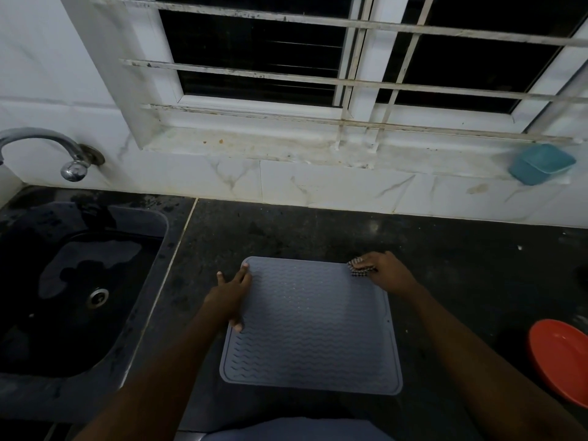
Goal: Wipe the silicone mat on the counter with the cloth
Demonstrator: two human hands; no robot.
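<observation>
Now the wiping looks to be just at its start, I think. The grey mat (311, 326) lies flat on the dark counter (477, 265), a little to the right of the sink (79, 281). The left hand (230, 294) lies on the mat's left edge with its fingers (243, 276) straight and flat, so it seems to hold the mat down. The right hand (385, 272) is at the far right corner of the mat. Its fingers are curled over a small checked cloth (359, 268), and the cloth touches the mat there. The middle of the mat shows small shiny dots, maybe drops, so I guess little of it is wiped yet. The next move should be to drag the cloth across toward the left hand, then back, row by row, down to the near edge. It needs a firm push to get between the wavy bumps. The left hand must press well, or the soft mat may slide or fold. A red bowl (560, 361) sits off to the right, well apart from the mat.
</observation>
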